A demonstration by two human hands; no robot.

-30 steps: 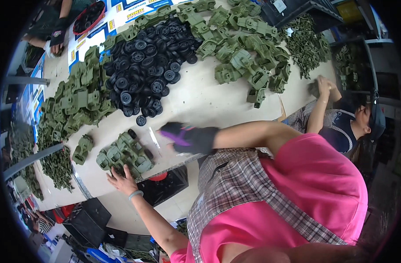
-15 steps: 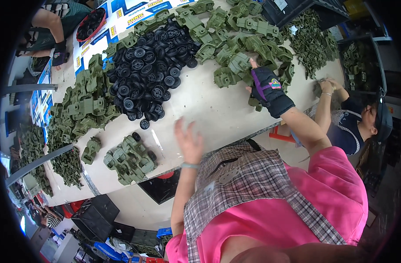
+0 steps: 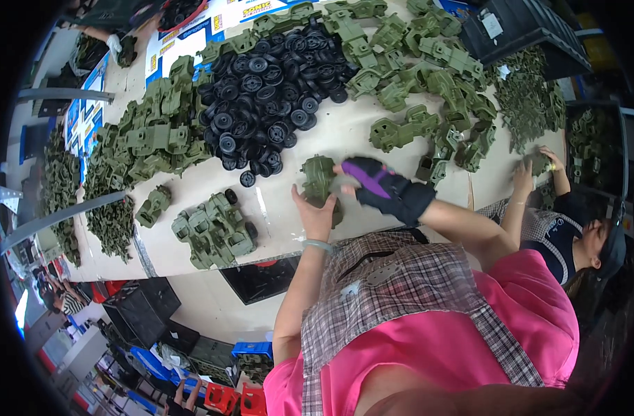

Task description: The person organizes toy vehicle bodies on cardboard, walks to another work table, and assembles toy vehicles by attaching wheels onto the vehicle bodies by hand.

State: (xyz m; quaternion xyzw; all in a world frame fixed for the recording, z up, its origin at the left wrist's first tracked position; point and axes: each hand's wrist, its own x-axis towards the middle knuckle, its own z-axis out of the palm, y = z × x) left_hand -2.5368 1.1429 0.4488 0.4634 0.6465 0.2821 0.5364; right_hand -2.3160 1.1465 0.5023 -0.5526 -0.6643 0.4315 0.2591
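Note:
An olive-green plastic toy vehicle body (image 3: pixel 318 173) stands at the table's near side, between my two hands. My left hand (image 3: pixel 315 215), bare with a band at the wrist, grips its near left part, thumb and fingers around it. From the right, my right hand (image 3: pixel 381 186), in a black and purple fingerless glove, holds the same body with its fingertips at the side. Part of the body is hidden behind my left hand. Left of my hands are a group of green vehicle bodies (image 3: pixel 213 232) with a few black wheels and a single green piece (image 3: pixel 153 206).
Beyond my hands lies a heap of black toy wheels (image 3: pixel 258 90). Green bodies are piled left (image 3: pixel 157 125) and right (image 3: pixel 448 83). Small green parts (image 3: pixel 525 104) lie near a black crate (image 3: pixel 518 35). At the right, a co-worker's hands (image 3: pixel 535 170) handle a piece.
My right hand has come back from the right-hand pile to the near middle with a green vehicle body. My left hand has met it there and taken hold. The view has shifted somewhat.

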